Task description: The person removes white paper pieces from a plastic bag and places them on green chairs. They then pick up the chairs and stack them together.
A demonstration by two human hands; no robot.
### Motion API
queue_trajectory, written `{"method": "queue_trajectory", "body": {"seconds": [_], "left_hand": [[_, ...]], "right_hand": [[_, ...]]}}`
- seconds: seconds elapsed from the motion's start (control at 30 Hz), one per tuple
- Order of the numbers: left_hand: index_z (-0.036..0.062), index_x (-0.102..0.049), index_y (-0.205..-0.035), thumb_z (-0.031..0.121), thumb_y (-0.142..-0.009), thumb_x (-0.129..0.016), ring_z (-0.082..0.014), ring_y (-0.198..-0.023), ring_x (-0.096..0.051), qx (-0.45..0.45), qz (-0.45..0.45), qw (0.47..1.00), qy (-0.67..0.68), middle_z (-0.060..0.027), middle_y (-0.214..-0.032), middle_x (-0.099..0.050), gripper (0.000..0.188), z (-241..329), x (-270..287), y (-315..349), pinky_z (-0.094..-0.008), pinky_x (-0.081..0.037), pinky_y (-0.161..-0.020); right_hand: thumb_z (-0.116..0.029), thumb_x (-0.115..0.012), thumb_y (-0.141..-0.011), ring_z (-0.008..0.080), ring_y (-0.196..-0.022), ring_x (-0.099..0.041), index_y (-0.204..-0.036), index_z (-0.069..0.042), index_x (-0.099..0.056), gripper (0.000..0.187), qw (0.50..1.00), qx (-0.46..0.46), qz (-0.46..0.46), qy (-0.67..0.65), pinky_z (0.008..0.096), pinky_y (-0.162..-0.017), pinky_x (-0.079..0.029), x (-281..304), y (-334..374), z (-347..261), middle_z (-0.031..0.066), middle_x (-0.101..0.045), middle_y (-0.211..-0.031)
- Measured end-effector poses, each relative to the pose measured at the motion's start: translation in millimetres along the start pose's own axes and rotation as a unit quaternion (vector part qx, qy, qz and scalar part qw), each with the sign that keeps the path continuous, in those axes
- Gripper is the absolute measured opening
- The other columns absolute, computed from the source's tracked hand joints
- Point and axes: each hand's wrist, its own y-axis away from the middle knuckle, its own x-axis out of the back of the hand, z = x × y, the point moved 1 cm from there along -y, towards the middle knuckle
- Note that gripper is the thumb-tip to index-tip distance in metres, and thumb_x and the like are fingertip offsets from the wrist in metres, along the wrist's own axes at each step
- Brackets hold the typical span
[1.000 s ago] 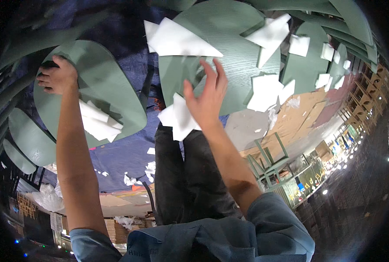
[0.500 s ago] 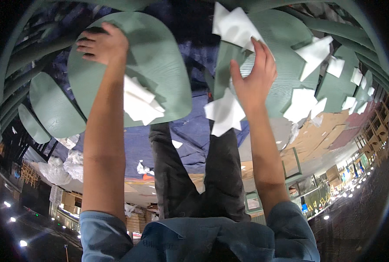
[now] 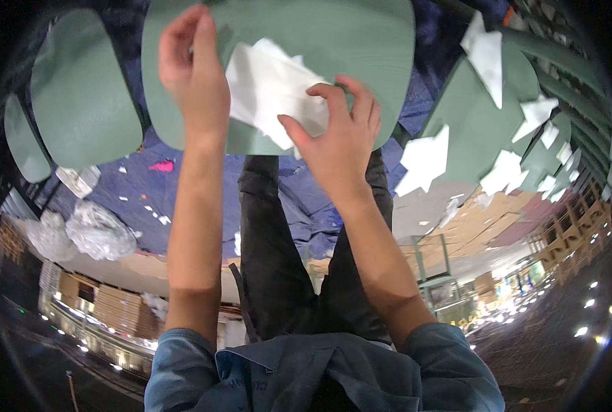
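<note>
Sheets of thin, angular white material (image 3: 272, 89) lay in a loose, overlapping pile between the two hands, on a broad, round-cornered, grey-green panel (image 3: 361, 41) with a smooth face; the pile looked soft, with pointed corners, faint creases and uneven layered edges, its lowest tip close to the panel's near edge; the right hand (image 3: 340, 137) arched over the pile's right end, thumb and fingers parted, though whether the tips pressed on it could not be told; the left hand (image 3: 197, 79) was raised at the pile's left side, its fingers bent and blurred, so whether they pinched anything could not be made out; the hands were apart from each other; right of the right hand, a second rounded green panel (image 3: 464, 103) bore jagged white pieces (image 3: 426, 161); left of the left hand was a narrower rounded green panel (image 3: 83, 89); nearer than both hands, a wrinkled blue ground sheet (image 3: 138, 213) carried a bright pink scrap (image 3: 160, 165).
</note>
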Motion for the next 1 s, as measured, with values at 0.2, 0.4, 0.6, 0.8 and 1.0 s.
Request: {"method": "queue_trajectory", "body": {"seconds": [0.2,0.4,0.6,0.8,1.0], "left_hand": [[0.0006,-0.062,-0.123,0.014,-0.096,-0.071,-0.0132,-0.1,-0.06,0.163,0.023,0.985,-0.044,-0.0073,-0.119,-0.064,0.032,-38,58,92,-0.0264,-0.048,-0.079],[0.0002,-0.061,-0.128,0.022,-0.092,-0.076,-0.017,-0.102,-0.056,0.104,0.071,0.98,-0.156,-0.0106,-0.121,-0.061,0.045,-39,39,106,-0.0291,-0.048,-0.08],[0.0019,-0.063,-0.128,0.031,-0.08,-0.087,-0.0206,-0.099,-0.057,0.155,0.068,0.977,-0.131,-0.0091,-0.111,-0.065,0.061,-35,39,90,-0.0325,-0.048,-0.081],[0.0033,-0.069,-0.106,0.032,-0.072,-0.093,-0.0151,-0.088,-0.056,0.06,-0.099,0.93,-0.349,-0.0016,-0.091,-0.063,0.05,-40,46,84,-0.0304,-0.047,-0.074],[0.007,-0.069,-0.095,0.014,-0.083,-0.084,-0.0052,-0.076,-0.053,0.229,-0.157,0.96,-0.022,0.0048,-0.086,-0.063,0.021,-28,67,50,-0.022,-0.042,-0.071]], "right_hand": [[-0.028,-0.091,-0.069,0.0485,-0.14,-0.038,-0.108,-0.015,-0.066,0.048,0.998,0.059,-0.021,0.002,0.0595,-0.11,-0.035,-15,3,0,0.0161,-0.048,-0.144],[-0.021,-0.092,-0.073,0.0439,-0.138,-0.042,-0.103,-0.011,-0.067,0.04,0.993,0.113,-0.033,-0.03,0.0528,-0.11,-0.038,-6,-2,2,0.0155,-0.057,-0.135],[-0.015,-0.079,-0.092,0.0124,-0.093,-0.06,-0.107,-0.006,-0.059,0.026,0.917,-0.087,0.041,-0.387,0.0262,-0.085,-0.047,38,-11,12,0.0037,-0.064,-0.097],[-0.022,-0.075,-0.096,0.01,-0.086,-0.058,-0.12,0.002,-0.051,0.041,0.924,-0.071,0.181,-0.329,0.0222,-0.077,-0.045,32,-106,69,0.0071,-0.064,-0.094],[-0.02,-0.066,-0.1,0.0161,-0.088,-0.057,-0.108,0.001,-0.06,0.024,0.953,-0.04,0.223,-0.203,0.0294,-0.083,-0.047,9,-165,113,0.0071,-0.063,-0.095]]}}
